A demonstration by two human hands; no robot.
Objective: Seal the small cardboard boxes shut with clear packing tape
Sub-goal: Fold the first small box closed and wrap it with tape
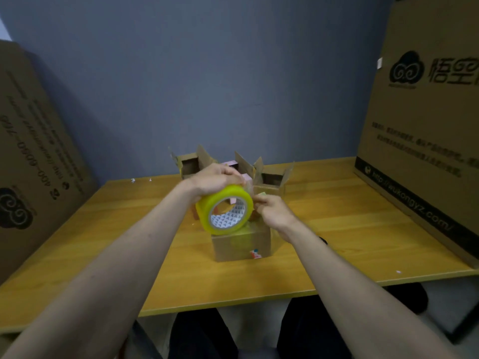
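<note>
Yellowish roll of clear packing tape (pixel 224 209) gripped from above by left hand (pixel 216 178), fingers curled over rim. Loose tape end pinched by right hand (pixel 272 211) beside roll. Roll held just above small brown cardboard box (pixel 242 243) on wooden bench (pixel 350 229). Open-flapped small boxes (pixel 270 181) seen behind.

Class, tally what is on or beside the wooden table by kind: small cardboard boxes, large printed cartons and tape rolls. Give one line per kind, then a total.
Small cardboard boxes: 3 (near, back left, back right)
Large printed cartons: 2 (left, right)
Tape rolls: 1
Total: 6
</note>
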